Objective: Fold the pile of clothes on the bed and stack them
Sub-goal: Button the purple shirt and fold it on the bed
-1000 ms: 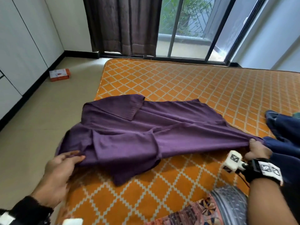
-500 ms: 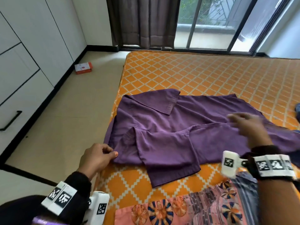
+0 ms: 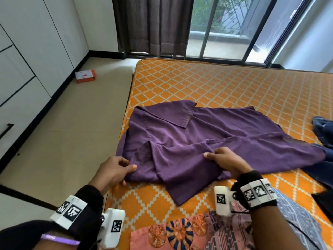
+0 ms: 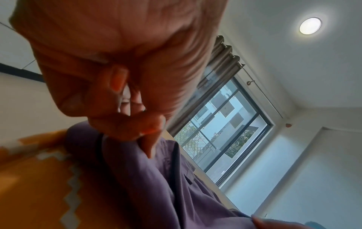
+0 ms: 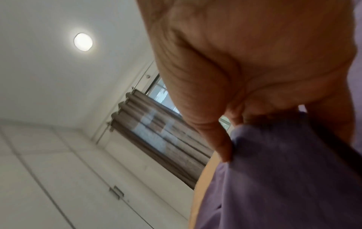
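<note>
Right hand [image 3: 225, 162] has come in off the far hem and now pinches a ridge of cloth mid-way along the purple shirt [image 3: 207, 134], which lies spread on the orange bed [image 3: 234, 91] near its floor-side edge. Left hand [image 3: 112, 171] has closed too, thumb and fingers nipping the shirt's shoulder corner (collar end). Both grips set, so the near side fold looks ready to go over.

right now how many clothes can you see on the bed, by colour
purple: 1, the shirt, held by the left hand and right hand
blue: 1, a garment at the right edge
patterned pink: 1, cloth at the near edge
striped grey-blue: 1, cloth
total: 4
</note>
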A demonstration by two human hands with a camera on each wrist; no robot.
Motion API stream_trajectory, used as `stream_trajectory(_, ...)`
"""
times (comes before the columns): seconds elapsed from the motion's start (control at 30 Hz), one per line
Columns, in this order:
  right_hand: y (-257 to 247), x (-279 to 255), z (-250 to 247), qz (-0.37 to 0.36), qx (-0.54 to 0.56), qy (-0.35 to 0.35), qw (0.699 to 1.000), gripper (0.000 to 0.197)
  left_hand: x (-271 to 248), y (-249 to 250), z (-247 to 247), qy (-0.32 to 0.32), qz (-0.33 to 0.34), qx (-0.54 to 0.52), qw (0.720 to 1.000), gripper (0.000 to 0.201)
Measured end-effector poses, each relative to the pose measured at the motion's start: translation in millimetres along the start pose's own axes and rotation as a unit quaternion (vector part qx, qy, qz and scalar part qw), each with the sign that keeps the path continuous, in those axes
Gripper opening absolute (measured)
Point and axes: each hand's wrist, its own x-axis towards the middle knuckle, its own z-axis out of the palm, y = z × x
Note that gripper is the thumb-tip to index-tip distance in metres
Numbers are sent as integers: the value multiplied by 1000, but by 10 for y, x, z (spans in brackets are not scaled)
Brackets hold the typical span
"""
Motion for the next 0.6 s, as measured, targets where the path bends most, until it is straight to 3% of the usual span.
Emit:
stream_trajectory(0.1,-118,-62,-71,3,256,-17,966,23,19,-55,-17,-15,-7,-40,999,17)
stream_trajectory(0.17,-169,-74,-142,21,333,-35,942,21,4,-47,-72,-42,-34,-63,997,9)
stream_trajectory(0.27,-142,52,-294,-2,269,-21,963,13,-22,-38,-138,-71,-53,-54,995,5)
stream_trajectory(0.37,-53,211,-394,-22,229,-12,973,14,-18,-36,-95,-36,-35,12,999,5)
stream_trajectory(0.5,28,252,-363,-6,291,-55,955,36,-28,0,-47,20,12,166,986,35)
stream_trajectory(0.6,101,240,-418,-20,242,-132,961,56,-35,128,42,54,82,234,967,46)
